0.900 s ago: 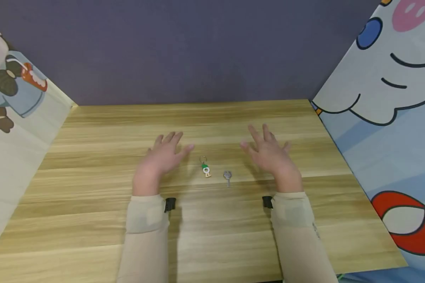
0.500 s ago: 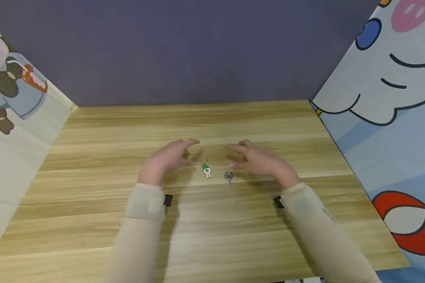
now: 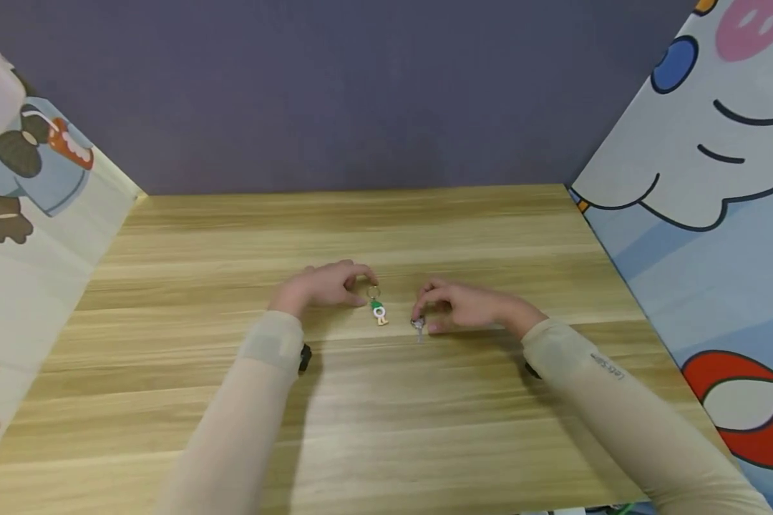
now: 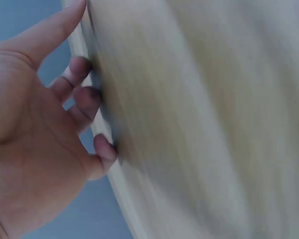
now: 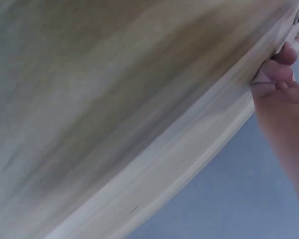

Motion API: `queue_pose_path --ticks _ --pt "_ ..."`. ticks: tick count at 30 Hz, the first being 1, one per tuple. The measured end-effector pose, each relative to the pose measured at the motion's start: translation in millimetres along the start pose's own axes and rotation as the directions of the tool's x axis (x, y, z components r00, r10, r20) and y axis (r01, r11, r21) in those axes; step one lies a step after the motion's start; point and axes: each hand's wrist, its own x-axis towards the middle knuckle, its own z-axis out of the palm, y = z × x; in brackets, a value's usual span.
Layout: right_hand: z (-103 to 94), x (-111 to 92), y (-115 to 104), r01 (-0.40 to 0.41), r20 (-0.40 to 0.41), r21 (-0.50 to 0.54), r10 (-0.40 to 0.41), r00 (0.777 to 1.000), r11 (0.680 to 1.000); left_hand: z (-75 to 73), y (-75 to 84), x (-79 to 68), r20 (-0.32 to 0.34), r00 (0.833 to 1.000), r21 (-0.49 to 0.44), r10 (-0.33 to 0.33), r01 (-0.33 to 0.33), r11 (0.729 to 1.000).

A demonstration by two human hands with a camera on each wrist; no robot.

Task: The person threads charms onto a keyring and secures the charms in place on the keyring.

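A keychain (image 3: 378, 312) with a green top, a white ring-shaped middle, pale legs and a metal split ring lies on the wooden table. My left hand (image 3: 327, 285) is at the split ring, its index fingertip and thumb on either side with a gap between them. Just right of the keychain lies a small silver key (image 3: 419, 325). Over it is my right hand (image 3: 467, 306), index fingertip at the key's head and thumb apart on its right side. In the left wrist view, several bent fingertips (image 4: 87, 99) of the left hand rest near the tabletop. The right wrist view hides most of the fingers.
The wood-grain table (image 3: 373, 429) extends around both hands. A dark grey panel (image 3: 361, 93) stands behind it. Cartoon-printed panels flank it on the left (image 3: 51, 286) and the right (image 3: 702, 286).
Both hands, spread above the table earlier, have come inward and down. The left has reached the keychain's ring and the right the key. Both objects still lie in place.
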Motion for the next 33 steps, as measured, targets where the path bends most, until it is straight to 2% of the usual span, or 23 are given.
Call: queue_pose_path --ticks 6,15,26,33 --pt "0.9 0.4 1.9 -0.011 0.013 0.035 0.011 1.000 0.999 5.5 4.2 7.2 -0.017 0.999 0.040 -0.032 0.032 0.999" --pt "2.4 2.5 0.9 -0.020 0.001 0.043 0.020 1.000 0.999 7.2 3.8 10.8 -0.029 0.998 0.014 -0.048 0.049 0.999" --pt "9.0 4.1 -0.7 -0.011 -0.005 0.009 0.011 1.000 1.000 11.3 2.7 7.8 -0.046 0.997 -0.007 -0.069 0.068 0.998" --pt "8.8 4.5 -1.4 0.000 -0.013 -0.002 0.000 1.000 1.000 10.4 1.4 9.8 -0.063 0.997 -0.059 -0.051 0.047 0.997"
